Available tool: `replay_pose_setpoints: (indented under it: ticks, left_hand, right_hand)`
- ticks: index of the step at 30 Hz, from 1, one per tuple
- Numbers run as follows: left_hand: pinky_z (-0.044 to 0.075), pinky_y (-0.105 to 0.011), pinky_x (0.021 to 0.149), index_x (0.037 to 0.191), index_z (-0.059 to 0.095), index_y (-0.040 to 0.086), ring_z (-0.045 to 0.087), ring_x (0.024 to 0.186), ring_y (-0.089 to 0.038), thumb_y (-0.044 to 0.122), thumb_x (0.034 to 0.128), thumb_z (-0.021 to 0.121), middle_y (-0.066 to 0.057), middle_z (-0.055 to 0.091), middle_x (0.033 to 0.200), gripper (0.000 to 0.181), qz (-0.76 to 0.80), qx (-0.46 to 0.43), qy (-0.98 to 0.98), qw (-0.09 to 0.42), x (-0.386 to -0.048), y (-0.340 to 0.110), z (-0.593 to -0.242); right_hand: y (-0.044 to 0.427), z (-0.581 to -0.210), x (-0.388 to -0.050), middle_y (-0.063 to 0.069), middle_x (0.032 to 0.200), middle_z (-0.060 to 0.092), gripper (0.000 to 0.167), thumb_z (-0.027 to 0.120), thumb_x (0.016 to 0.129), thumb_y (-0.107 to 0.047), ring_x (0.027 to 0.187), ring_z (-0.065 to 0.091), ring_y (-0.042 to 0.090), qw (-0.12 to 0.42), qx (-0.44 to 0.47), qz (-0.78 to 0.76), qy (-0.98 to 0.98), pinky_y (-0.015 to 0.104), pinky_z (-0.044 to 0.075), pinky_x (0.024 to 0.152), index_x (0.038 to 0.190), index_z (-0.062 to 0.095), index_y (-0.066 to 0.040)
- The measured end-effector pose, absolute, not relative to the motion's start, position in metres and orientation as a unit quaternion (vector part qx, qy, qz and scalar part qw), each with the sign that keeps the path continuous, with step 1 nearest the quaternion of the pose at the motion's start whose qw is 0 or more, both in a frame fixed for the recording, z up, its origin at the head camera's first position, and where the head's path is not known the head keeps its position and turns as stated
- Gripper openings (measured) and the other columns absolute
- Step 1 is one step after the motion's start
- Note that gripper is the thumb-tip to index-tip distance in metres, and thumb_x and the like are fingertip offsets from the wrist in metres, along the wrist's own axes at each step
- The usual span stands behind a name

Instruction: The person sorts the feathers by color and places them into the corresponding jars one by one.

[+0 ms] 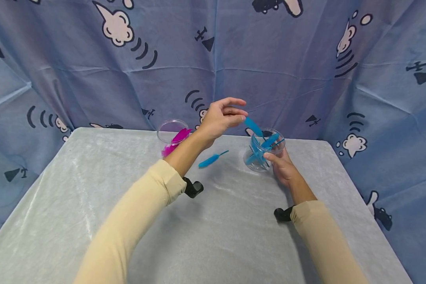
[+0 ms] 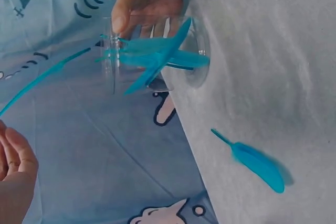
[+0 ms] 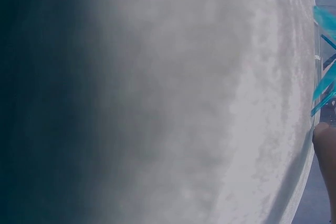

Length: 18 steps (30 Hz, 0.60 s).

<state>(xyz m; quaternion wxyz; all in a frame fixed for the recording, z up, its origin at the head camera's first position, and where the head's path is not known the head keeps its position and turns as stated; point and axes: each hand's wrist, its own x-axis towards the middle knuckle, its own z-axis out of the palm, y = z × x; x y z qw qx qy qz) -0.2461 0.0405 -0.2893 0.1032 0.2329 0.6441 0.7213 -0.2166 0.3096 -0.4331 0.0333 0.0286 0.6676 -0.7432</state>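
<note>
My left hand (image 1: 221, 120) pinches a blue feather (image 1: 253, 127) by its vane end, its quill pointing down at the mouth of a clear plastic jar (image 1: 259, 165). In the left wrist view this feather (image 2: 39, 80) slants from the fingertips toward the jar's rim. Several blue feathers (image 2: 157, 59) lie crossed inside the jar. Around the jar's right side, my right hand (image 1: 284, 167) grips it, thumb at the front. One more blue feather (image 1: 209, 161) lies flat on the table between the two jars. The right wrist view catches only a thumb (image 3: 325, 145) and feather parts at its edge.
A second clear jar (image 1: 170, 121) with magenta feathers (image 1: 180, 136) stands at the back left, partly hidden by my left forearm. A whitish cloth covers the table (image 1: 213, 236). Behind it hangs a blue patterned curtain (image 1: 269, 79).
</note>
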Motion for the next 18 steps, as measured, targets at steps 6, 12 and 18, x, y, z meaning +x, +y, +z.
replay_pose_setpoints:
  ticks: [6, 12, 18]
  left_hand:
    - [0.055, -0.031, 0.089, 0.128, 0.061, 0.003, 0.067, 0.102, -0.022, 0.000, 0.0955, 0.063, -0.019, 0.069, 0.112, 0.033, 0.718, 0.232, 0.646, 0.115, -0.245, 0.054, -0.296]
    - [0.056, -0.030, 0.085, 0.127, 0.061, 0.002, 0.067, 0.099, -0.026, -0.002, 0.0954, 0.063, -0.019, 0.070, 0.108, 0.032, 0.709, 0.231, 0.655, 0.119, -0.244, 0.068, -0.307]
    - [0.056, -0.028, 0.079, 0.123, 0.063, 0.001, 0.068, 0.092, -0.022, -0.004, 0.0939, 0.064, -0.017, 0.072, 0.103, 0.030, 0.702, 0.222, 0.668, 0.109, -0.241, 0.083, -0.316]
  right_hand:
    - [0.309, -0.432, -0.216, 0.002, 0.167, 0.006, 0.092, 0.061, 0.091, -0.006, 0.153, -0.005, 0.019, 0.032, 0.028, -0.739, 0.672, 0.046, -0.015, 0.119, 0.160, 0.005, -0.030]
    - [0.308, -0.433, -0.216, 0.003, 0.167, 0.006, 0.092, 0.061, 0.092, -0.007, 0.153, -0.004, 0.021, 0.032, 0.021, -0.740, 0.671, 0.048, -0.015, 0.118, 0.160, 0.004, -0.029]
    - [0.309, -0.434, -0.216, 0.004, 0.167, 0.006, 0.092, 0.061, 0.091, -0.007, 0.153, -0.001, 0.021, 0.030, 0.013, -0.744, 0.667, 0.045, -0.010, 0.120, 0.160, 0.003, -0.027]
